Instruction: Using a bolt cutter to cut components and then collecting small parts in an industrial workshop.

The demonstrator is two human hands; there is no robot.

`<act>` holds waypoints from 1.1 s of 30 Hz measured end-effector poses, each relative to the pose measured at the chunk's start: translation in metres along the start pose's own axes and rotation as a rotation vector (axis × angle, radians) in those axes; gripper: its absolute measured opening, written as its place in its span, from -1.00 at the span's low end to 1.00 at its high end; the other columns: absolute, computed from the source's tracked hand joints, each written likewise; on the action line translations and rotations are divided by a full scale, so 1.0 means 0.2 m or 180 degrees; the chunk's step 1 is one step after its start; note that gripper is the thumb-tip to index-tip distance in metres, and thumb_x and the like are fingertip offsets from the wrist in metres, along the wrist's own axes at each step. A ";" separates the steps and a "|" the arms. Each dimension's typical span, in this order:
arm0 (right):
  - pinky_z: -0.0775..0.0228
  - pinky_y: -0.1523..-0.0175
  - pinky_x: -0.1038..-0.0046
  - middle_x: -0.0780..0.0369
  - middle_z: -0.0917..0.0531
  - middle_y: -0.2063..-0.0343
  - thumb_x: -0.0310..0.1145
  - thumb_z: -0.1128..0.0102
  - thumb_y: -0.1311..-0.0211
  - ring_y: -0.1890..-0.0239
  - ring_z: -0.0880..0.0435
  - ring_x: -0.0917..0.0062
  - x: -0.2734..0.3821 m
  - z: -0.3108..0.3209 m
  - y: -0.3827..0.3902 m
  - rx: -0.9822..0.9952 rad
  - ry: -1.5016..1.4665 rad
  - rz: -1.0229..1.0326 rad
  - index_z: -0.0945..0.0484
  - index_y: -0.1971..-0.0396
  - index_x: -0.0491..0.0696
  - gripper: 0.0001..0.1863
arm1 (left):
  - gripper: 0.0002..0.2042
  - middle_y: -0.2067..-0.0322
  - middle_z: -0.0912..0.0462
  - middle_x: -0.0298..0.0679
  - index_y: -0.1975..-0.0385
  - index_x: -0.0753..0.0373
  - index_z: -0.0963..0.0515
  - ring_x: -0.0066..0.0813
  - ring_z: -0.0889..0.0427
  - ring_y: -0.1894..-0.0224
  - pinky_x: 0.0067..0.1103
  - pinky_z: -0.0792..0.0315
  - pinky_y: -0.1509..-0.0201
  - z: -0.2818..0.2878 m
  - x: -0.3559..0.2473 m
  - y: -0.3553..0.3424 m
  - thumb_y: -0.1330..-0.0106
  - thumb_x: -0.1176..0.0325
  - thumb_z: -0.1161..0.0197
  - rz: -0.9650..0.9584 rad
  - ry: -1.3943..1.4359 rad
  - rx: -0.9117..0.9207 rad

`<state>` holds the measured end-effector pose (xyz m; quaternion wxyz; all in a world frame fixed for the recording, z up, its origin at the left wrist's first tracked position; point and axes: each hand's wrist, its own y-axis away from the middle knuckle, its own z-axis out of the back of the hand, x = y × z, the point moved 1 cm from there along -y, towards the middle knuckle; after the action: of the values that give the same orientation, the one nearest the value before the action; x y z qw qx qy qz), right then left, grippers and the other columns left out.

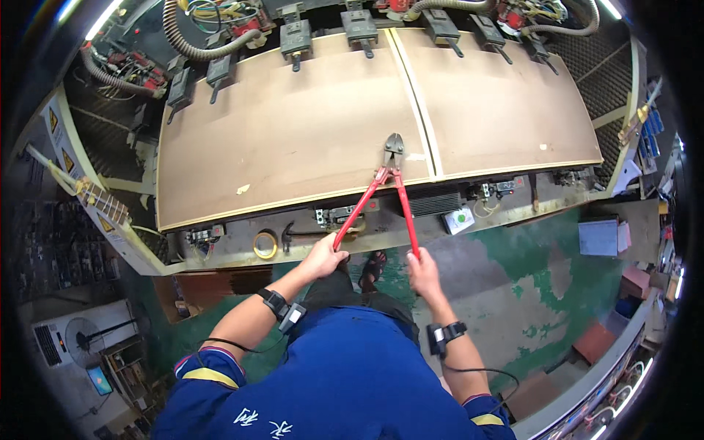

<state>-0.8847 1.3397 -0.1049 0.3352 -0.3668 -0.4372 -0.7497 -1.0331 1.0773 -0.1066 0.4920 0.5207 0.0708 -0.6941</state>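
Both of my hands grip a pair of bolt cutters (394,155) with long red handles and a dark metal head. My left hand (323,256) is wrapped round the end of the left handle, and my right hand (423,274) round the end of the right one. The handles are spread apart. The cutter head lies over a large tan board (293,132), near its front edge and just left of a pale-edged dark seam (418,103). Whether the jaws touch the board I cannot tell. Black straps with small devices circle both wrists.
Dark clamps (359,29) line the board's far edge, below grey corrugated hoses (183,44). On the ledge in front are a yellow tape roll (265,244), a hammer (288,236) and a white box with a green button (460,218). Yellowish bars (103,202) stick out at both sides.
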 end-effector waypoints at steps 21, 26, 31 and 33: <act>-0.25 0.66 0.55 0.37 -0.49 0.71 -0.16 -0.05 -0.50 0.75 -0.44 0.70 1.38 -0.61 -1.02 0.1310 0.0503 -0.0126 -0.56 0.25 -0.13 -0.68 | -0.78 0.57 -0.37 -0.46 0.41 0.19 -0.41 -0.67 -0.35 0.53 -0.61 -0.30 0.50 1.38 0.10 -0.24 -0.26 0.31 -0.36 0.0725 0.0753 -0.0644; -0.22 0.66 0.60 0.40 -0.44 0.68 -0.18 -0.04 -0.50 0.74 -0.36 0.75 1.69 -0.82 -1.40 0.1427 0.1184 -0.0319 -0.59 0.07 -0.10 -0.70 | -0.76 0.64 -0.32 -0.51 0.38 0.20 -0.40 -0.74 -0.27 0.68 -0.64 -0.19 0.67 1.81 0.22 -0.54 -0.28 0.30 -0.37 0.1027 0.0775 -0.0323; -0.20 0.66 0.62 0.41 -0.42 0.68 -0.19 0.00 -0.52 0.75 -0.35 0.76 1.80 -0.86 -1.55 0.1465 0.1226 -0.0402 -0.59 0.04 -0.11 -0.68 | -0.80 0.66 -0.31 -0.53 0.34 0.21 -0.43 -0.74 -0.24 0.69 -0.66 -0.16 0.66 2.09 0.26 -0.68 -0.31 0.32 -0.35 0.1098 0.0894 0.0049; -0.21 0.67 0.60 0.40 -0.43 0.70 -0.20 -0.02 -0.51 0.76 -0.36 0.73 1.82 -0.90 -1.58 0.1431 0.1162 -0.0425 -0.59 0.10 -0.12 -0.70 | -0.80 0.66 -0.31 -0.53 0.33 0.22 -0.44 -0.74 -0.23 0.69 -0.66 -0.16 0.66 2.16 0.26 -0.73 -0.32 0.31 -0.34 0.1068 0.0838 0.0112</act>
<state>-1.3747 1.2357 0.0109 0.4311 -0.1129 -0.5479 -0.7080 -1.4242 0.8554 -0.0142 0.5780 0.6198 0.0346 -0.5296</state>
